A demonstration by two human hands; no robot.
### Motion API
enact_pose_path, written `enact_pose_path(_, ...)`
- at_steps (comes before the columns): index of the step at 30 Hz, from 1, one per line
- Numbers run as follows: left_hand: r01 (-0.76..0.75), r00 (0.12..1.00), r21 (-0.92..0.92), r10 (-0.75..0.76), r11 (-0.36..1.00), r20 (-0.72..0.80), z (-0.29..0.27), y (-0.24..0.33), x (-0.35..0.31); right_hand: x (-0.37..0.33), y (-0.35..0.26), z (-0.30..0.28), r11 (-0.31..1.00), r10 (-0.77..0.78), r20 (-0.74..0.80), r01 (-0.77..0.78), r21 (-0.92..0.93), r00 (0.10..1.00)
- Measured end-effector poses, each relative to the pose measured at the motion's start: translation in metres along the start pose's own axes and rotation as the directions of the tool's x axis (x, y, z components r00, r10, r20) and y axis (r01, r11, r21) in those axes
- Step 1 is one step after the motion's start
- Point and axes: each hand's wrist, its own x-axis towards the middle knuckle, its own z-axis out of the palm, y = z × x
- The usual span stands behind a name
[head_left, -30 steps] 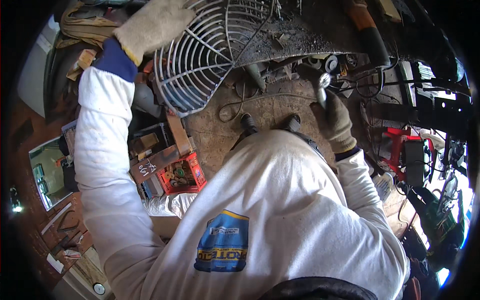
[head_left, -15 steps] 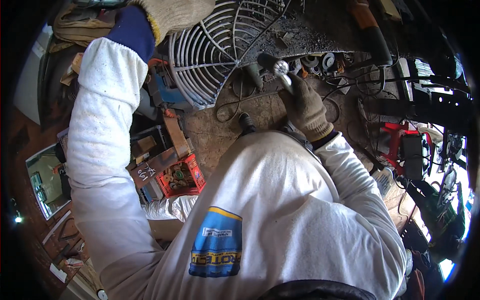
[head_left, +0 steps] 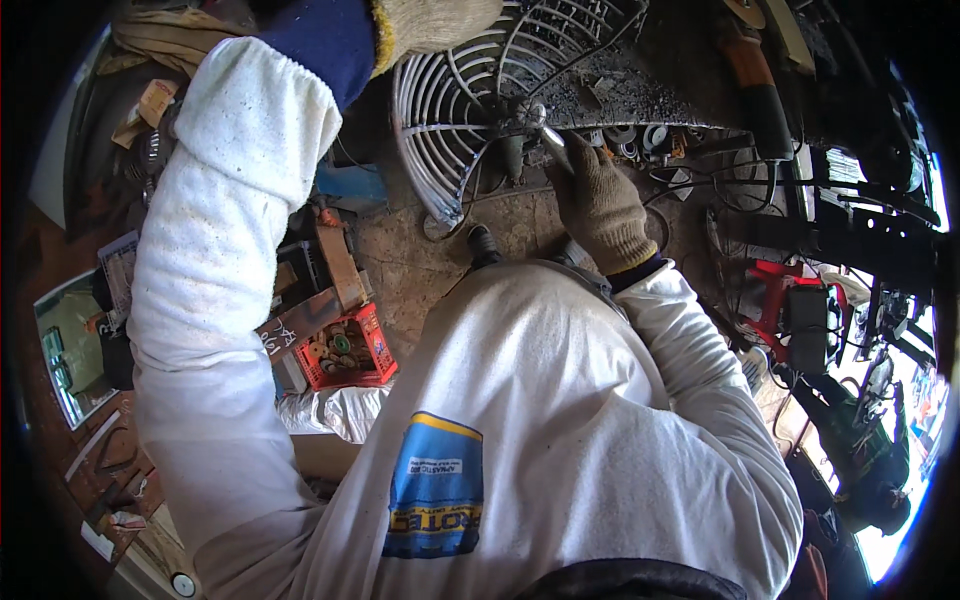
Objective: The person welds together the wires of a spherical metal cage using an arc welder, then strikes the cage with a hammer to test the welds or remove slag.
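My left hand point(head_left: 440, 24), in a knit work glove, is over the upper left rim of a round wire fan guard point(head_left: 435, 130). Its fingertips are cut off by the top of the picture, but the guard shifts along with it, as if gripped. My right hand point(head_left: 605, 208), gloved too, is closed round the metal handle of a hammer point(head_left: 556, 148). The hammer's shiny head point(head_left: 530, 113) covers the middle of the guard, where the spokes meet; whether it touches the wire I cannot tell. The guard sits partly on a dark, grit-covered bench top point(head_left: 640, 85), its lower left part jutting past the edge.
An angle grinder point(head_left: 752, 75) with an orange body lies at the bench's right end, cables below it. A red plastic crate point(head_left: 345, 350) of discs and small parts stands at lower left. Red and black equipment point(head_left: 800, 310) stands at right. My shoe point(head_left: 482, 243) shows on the floor.
My left hand and the fan guard have moved to the right. My right hand has brought the hammer head slightly left and up, onto the view of the guard's centre.
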Motion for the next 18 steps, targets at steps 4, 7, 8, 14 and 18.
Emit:
enact_pose_path(4,0.024,0.991,0.055,-0.017,0.998,-0.130,-0.007,0.004,-0.007,-0.001,-0.007,-0.008,0.994,-0.102,-0.129,0.105,0.021,0.986)
enact_pose_path(7,0.041,0.998,0.107,-0.035,0.993,-0.059,-0.012,0.006,-0.011,-0.002,-0.015,-0.013,0.996,-0.089,-0.121,0.089,-0.007,0.989)
enact_pose_path(8,0.046,0.998,0.125,-0.042,0.991,-0.036,-0.015,0.007,-0.012,-0.001,-0.016,-0.014,0.998,-0.059,-0.088,0.056,-0.036,0.994)
enact_pose_path(14,0.053,0.998,0.048,-0.052,0.997,-0.019,-0.034,0.006,-0.020,-0.001,-0.012,-0.012,0.991,-0.127,-0.076,0.123,-0.060,0.989)
enact_pose_path(18,0.079,0.997,0.136,-0.080,0.988,0.005,-0.029,0.006,-0.020,-0.001,-0.022,-0.023,0.984,-0.179,-0.183,0.173,-0.047,0.967)
